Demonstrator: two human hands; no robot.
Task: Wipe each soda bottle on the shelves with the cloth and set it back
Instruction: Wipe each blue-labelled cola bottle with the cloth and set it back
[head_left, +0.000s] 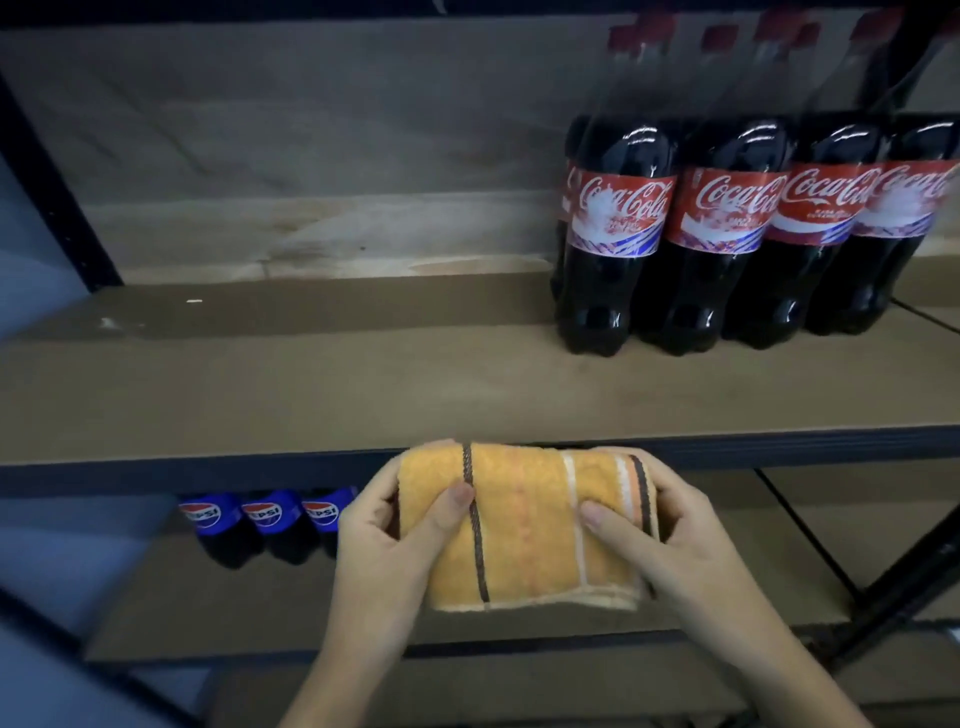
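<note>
A folded orange cloth (524, 525) with brown and white stripes is held between both hands in front of the upper shelf's front edge. My left hand (384, 535) grips its left side, thumb on top. My right hand (670, 540) grips its right side, thumb pressed on the cloth. Several Coca-Cola bottles (613, 228) with red labels and red caps stand in a row at the right of the upper shelf (311, 389). Three Pepsi bottles (265, 519) with blue labels stand on the lower shelf, left of my hands, their tops hidden by the upper shelf.
The shelves are brown boards on a dark metal frame, with an upright post (47, 176) at the left and diagonal braces (883, 571) at the right. The left and middle of the upper shelf hold no bottles.
</note>
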